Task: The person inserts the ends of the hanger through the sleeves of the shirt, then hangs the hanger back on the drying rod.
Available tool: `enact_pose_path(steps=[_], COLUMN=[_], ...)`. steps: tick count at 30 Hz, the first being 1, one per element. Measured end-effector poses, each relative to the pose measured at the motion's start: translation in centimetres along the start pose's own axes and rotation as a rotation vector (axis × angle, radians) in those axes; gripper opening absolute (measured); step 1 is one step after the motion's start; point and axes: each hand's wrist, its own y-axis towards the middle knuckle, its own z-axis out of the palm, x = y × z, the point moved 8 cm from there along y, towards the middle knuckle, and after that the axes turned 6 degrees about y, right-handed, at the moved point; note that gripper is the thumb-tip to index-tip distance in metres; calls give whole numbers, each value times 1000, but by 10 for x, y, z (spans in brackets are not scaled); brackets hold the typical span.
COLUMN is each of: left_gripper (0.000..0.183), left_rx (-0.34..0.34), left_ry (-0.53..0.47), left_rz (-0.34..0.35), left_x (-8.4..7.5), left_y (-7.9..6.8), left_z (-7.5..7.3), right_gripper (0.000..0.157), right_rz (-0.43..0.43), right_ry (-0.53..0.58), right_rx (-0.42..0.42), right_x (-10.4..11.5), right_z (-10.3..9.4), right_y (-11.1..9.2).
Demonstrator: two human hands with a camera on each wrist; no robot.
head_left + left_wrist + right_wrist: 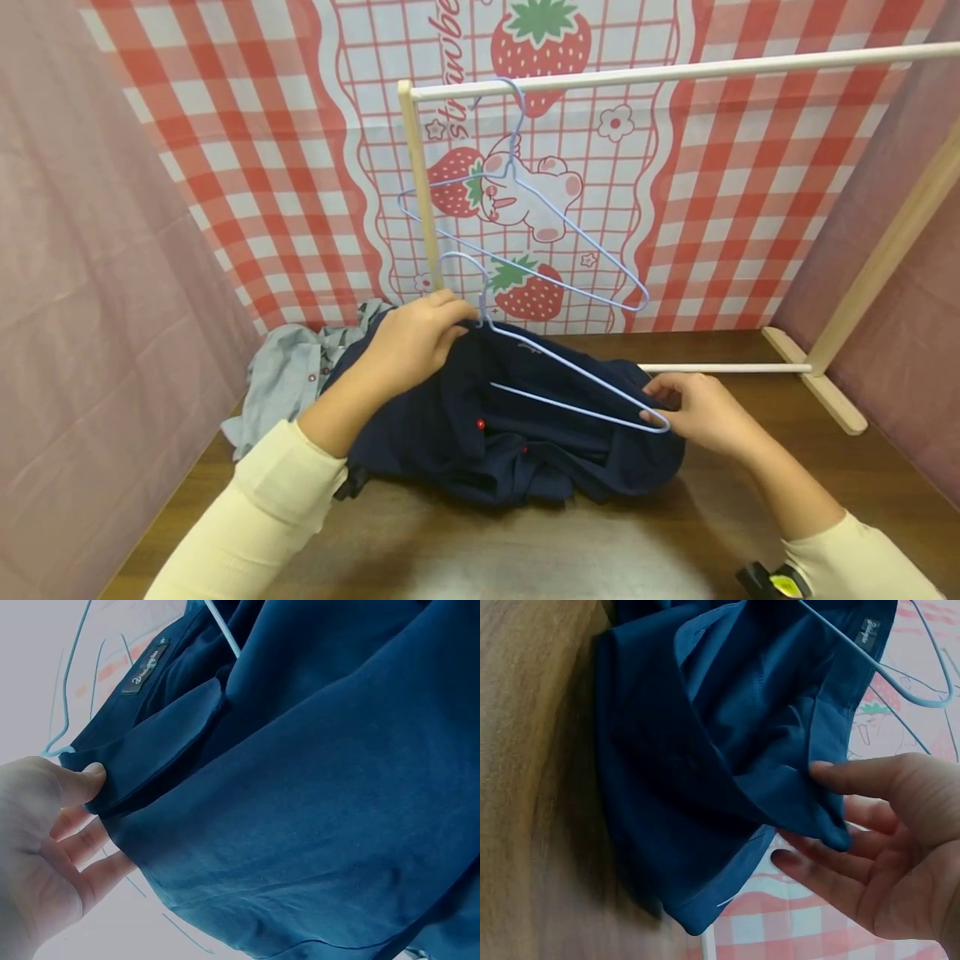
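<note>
A navy shirt [438, 433] with red buttons lies bunched between my hands in the head view. A light blue wire hanger [570, 364] is partly in it: its left arm is hidden in the cloth, its right end shows outside. My left hand [420, 342] pinches the shirt's collar edge beside the hanger's neck, thumb in front and fingers behind. With thumb and fingers, my right hand [701, 412] pinches the shirt's other edge close to the hanger's right end. A dark label [146, 667] shows inside the neck in the left wrist view.
A second blue hanger [581, 237] hangs from the white rail [675, 72] of a wooden rack [885, 250]. A grey shirt [281, 379] lies behind on the left of the brown table [600, 554]. A red-checked cloth [247, 125] forms the back, with pink curtains [97, 292] at the sides.
</note>
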Motion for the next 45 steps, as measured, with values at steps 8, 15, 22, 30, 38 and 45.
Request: enact_pose_path(steps=[8,15,22,30,38,45], left_gripper=[18,13,15,11,10,12], left_rx=[-81,-87,-107,-143,-126,-129], left_ry=[42,161,321,376,411,346], left_rz=[32,60,115,120,13,-43], left_x=[4,-1,-12,-18,-16,-21], left_y=[0,-1,-3,-5,0,2], left_z=[-7,-4,3,4,6,6], right_gripper=[15,12,9,14,24,26], right_rz=[35,33,50,-39,-177,-278], right_ry=[43,-17,-38,22,1,-39], right_rx=[-162,-217,-202,-110,-47,-53], right_x=[4,20,39,67,102,135], right_z=[-26,-53,-67,-60,-37,-13], right_y=[-7,-13,-19,-22,-19,-4])
